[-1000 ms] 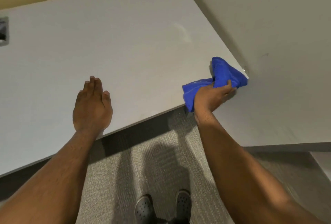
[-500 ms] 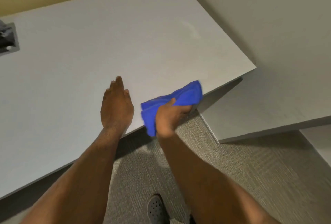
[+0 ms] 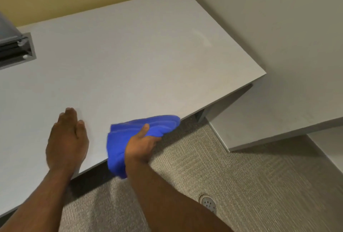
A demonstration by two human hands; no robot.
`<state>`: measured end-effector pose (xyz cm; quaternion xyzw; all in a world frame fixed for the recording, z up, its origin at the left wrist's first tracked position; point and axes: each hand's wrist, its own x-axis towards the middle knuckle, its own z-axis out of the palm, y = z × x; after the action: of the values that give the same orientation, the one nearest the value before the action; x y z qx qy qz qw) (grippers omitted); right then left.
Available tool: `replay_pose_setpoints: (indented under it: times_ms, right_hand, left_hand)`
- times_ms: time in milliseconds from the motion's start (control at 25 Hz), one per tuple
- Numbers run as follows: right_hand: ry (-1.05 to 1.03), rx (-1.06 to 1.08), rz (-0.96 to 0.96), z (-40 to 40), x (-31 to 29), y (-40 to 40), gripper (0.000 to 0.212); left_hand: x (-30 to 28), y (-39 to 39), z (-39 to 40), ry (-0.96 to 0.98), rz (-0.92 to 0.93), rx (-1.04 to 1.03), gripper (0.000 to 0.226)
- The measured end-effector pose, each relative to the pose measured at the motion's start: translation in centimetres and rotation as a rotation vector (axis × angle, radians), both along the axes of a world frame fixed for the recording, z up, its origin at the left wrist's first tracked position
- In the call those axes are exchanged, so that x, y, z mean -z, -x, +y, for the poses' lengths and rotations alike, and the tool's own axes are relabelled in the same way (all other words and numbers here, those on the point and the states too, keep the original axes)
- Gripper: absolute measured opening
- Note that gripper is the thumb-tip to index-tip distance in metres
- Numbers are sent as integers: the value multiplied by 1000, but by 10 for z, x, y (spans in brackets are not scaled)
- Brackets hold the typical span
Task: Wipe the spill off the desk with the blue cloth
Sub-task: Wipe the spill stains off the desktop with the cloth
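Note:
My right hand [image 3: 142, 144] grips the blue cloth [image 3: 130, 135] at the front edge of the pale grey desk [image 3: 130, 55]; part of the cloth lies on the desktop and part hangs over the edge. My left hand [image 3: 67, 139] rests flat, palm down, on the desk just left of the cloth, fingers together. A faint whitish smear [image 3: 203, 38] shows on the desk near its far right side, well away from both hands.
A dark cable box set in a metal-framed cutout [image 3: 14, 49] sits at the desk's left. A grey partition wall [image 3: 278, 36] runs along the right side. Below lies grey carpet [image 3: 241, 176] with a grey clog shoe [image 3: 208, 203].
My right hand has carried the cloth leftward from the desk's right corner along the front edge, ending beside my left hand. The view has shifted, showing more of the desk's left side.

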<state>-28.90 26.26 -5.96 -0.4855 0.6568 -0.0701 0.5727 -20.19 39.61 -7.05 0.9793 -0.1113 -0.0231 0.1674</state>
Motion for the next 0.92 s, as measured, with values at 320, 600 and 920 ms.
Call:
replay_pose_setpoints:
  times_ms: [320,600,920]
  right_hand:
    - [271,358,-76,-218,18,13,58]
    - [335,460,-146,-336,-9,28,45]
    - [1040,-439,386,-335,26,38,53]
  left_hand:
    - [-3,4,-5,-61,-37,98,59]
    - [5,-5,-5,-155,-37,140,69]
    - [5,-18,-45,-134,-39,170,75]
